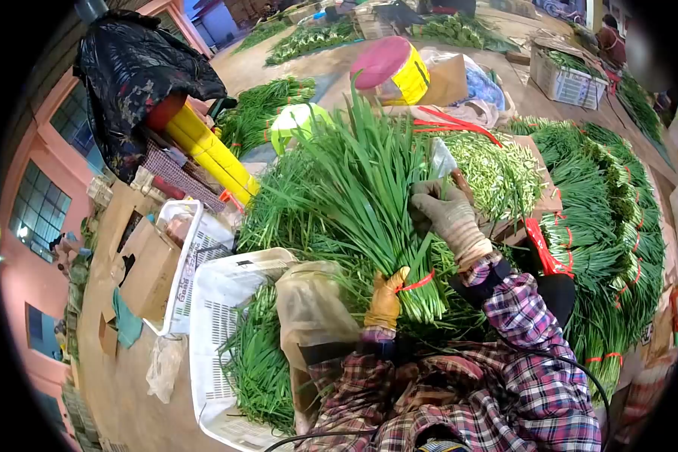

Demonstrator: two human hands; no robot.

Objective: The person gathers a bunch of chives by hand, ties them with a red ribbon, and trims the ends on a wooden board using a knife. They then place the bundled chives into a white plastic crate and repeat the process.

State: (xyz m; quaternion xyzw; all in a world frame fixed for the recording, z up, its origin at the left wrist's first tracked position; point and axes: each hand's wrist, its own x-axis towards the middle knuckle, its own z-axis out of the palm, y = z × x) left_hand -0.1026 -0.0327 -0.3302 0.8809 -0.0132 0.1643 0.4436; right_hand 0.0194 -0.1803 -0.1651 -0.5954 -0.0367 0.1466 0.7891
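— How are the two hands placed?
— The left hand (pixel 385 300), near, has its fingers closed around one chive bundle (pixel 369 188) at its red band (pixel 416 282). The right hand (pixel 446 215), farther right, fingers curled, grips the leaves.

crate (pixel 226 301) left of bunch (pixel 369 196)

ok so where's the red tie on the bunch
In the head view, the red tie wraps the chive bunch low at centre, beside the left hand.
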